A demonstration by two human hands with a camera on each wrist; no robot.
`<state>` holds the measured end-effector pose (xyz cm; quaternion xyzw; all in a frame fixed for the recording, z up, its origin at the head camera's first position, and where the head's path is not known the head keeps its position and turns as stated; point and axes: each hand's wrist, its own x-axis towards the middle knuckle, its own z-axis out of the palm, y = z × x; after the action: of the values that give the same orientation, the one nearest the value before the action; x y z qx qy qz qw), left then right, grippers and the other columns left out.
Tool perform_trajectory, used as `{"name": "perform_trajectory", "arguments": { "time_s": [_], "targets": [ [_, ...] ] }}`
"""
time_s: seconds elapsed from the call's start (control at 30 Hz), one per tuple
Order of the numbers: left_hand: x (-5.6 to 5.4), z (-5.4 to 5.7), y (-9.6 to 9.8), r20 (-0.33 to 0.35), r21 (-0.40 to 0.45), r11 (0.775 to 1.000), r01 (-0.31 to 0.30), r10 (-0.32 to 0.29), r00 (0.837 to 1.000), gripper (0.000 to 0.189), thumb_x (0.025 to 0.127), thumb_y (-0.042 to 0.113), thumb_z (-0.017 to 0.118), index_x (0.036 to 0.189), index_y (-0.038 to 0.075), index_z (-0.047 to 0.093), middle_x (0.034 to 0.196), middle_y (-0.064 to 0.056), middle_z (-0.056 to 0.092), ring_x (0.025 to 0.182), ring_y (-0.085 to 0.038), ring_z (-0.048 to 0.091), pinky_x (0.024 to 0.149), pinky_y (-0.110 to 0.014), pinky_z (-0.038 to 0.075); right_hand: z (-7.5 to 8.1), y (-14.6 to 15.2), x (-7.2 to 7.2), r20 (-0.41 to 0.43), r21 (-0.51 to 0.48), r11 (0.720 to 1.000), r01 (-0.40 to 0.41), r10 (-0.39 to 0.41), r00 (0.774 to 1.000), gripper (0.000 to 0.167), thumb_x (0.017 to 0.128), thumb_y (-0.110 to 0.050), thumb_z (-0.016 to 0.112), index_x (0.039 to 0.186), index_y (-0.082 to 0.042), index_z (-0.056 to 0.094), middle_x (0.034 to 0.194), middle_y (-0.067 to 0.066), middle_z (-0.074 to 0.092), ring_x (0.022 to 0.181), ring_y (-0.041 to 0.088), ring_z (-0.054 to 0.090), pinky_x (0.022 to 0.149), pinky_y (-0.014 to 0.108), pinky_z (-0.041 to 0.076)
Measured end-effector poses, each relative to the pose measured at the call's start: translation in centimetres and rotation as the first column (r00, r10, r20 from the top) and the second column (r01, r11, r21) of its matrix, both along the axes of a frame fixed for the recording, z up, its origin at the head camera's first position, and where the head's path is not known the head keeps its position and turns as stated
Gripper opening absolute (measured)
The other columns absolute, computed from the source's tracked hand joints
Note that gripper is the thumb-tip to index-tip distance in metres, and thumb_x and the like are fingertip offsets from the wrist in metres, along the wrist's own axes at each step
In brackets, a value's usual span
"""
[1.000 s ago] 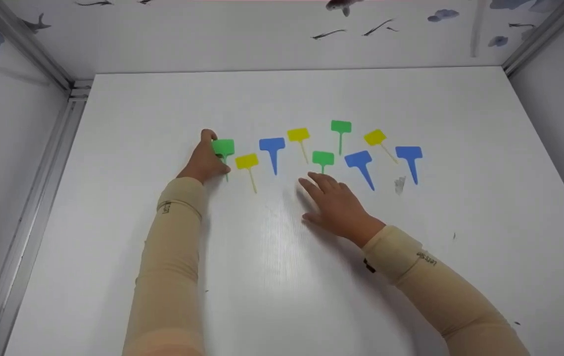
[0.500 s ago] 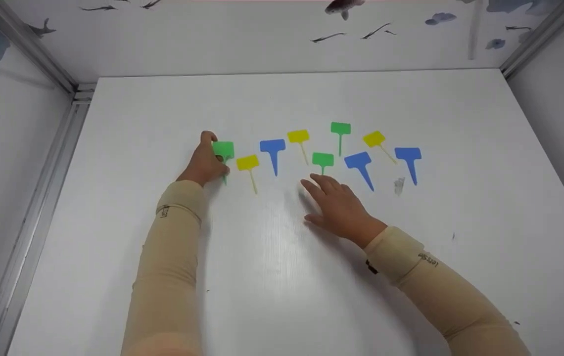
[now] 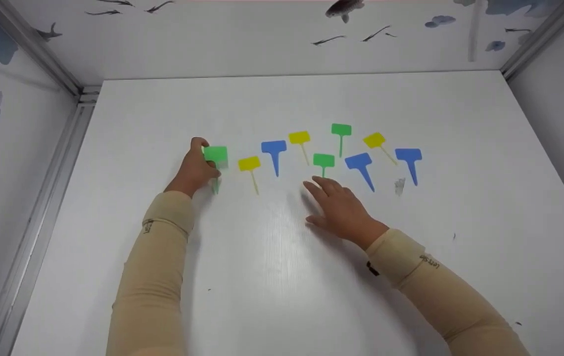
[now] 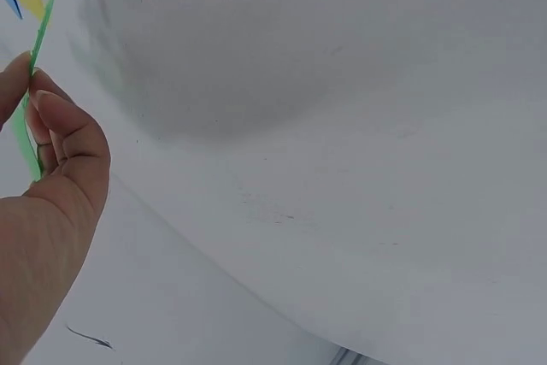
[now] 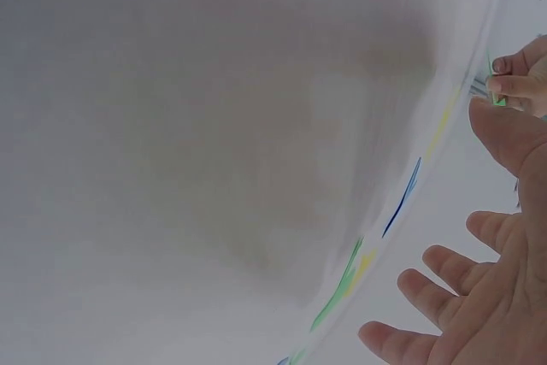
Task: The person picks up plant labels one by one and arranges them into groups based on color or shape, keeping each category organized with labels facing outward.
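Left hand [image 3: 192,169]: fingers pinching green plant label [image 3: 216,155]
Right hand [image 3: 344,212]: hovering, fingers spread, empty
Risk: narrow pinch, I'm suspecting slippage

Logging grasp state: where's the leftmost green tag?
Head view, left of centre: the green tag is pinched in the left hand, left of a yellow tag.

Left arm [image 3: 151,277] stretched forward, left hand [image 3: 194,168] with fingers [image 4: 75,126] curled in a pinch; right arm [image 3: 445,284] slanting inward, right hand [image 3: 342,210] back uppermost, its fingers spread
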<state>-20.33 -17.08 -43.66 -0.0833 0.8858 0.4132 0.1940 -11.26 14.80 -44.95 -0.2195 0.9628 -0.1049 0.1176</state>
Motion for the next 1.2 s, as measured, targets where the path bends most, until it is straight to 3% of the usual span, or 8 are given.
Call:
{"name": "perform_trajectory", "arguments": {
  "time_s": [0.33,0.6,0.87,1.2],
  "targets": [
    [1.5,-0.1,-0.5,0.009,-0.005,1.000,0.023,-0.023,1.000,0.070,0.087,-0.003,0.066,0.138,0.009,0.020,0.103,-0.011,0.050,0.100,-0.025,0.045,0.089,-0.037,0.039,-0.2,0.5,0.0,-0.011,-0.011,1.000,-0.004,0.004,1.000,0.079,0.088,-0.036,0.070,0.151,-0.013,0.029,0.154,0.013,0.030,0.140,0.031,0.029,0.110,0.050,0.031],
    [2.2,-0.1,-0.1,0.012,-0.037,0.998,0.054,-0.053,0.999,0.069,0.087,-0.003,0.065,0.138,0.010,0.021,0.110,-0.013,0.052,0.107,-0.026,0.044,0.098,-0.040,0.037,-0.4,0.9,0.0,0.032,-0.047,0.999,0.022,-0.020,0.999,0.080,0.088,-0.035,0.071,0.152,-0.015,0.028,0.155,0.012,0.027,0.141,0.032,0.027,0.111,0.051,0.028],
    [3.3,-0.5,-0.6,0.030,-0.096,0.992,0.079,-0.077,0.997,0.064,0.089,0.000,0.062,0.137,0.011,0.022,0.131,-0.019,0.049,0.118,-0.028,0.043,0.107,-0.044,0.034,-0.3,0.9,0.0,0.026,-0.054,0.998,0.018,-0.017,1.000,0.080,0.088,-0.035,0.071,0.152,-0.014,0.028,0.155,0.012,0.028,0.141,0.032,0.028,0.112,0.051,0.027],
    [4.5,-0.8,-1.1,0.046,-0.104,0.990,0.093,-0.088,0.995,0.062,0.088,-0.003,0.059,0.137,0.010,0.022,0.132,-0.023,0.048,0.118,-0.031,0.045,0.105,-0.045,0.035,-0.1,1.1,-0.2,0.012,-0.061,0.998,0.009,-0.008,1.000,0.080,0.088,-0.034,0.071,0.152,-0.013,0.029,0.155,0.013,0.029,0.141,0.032,0.028,0.112,0.051,0.027]
  ]
}}
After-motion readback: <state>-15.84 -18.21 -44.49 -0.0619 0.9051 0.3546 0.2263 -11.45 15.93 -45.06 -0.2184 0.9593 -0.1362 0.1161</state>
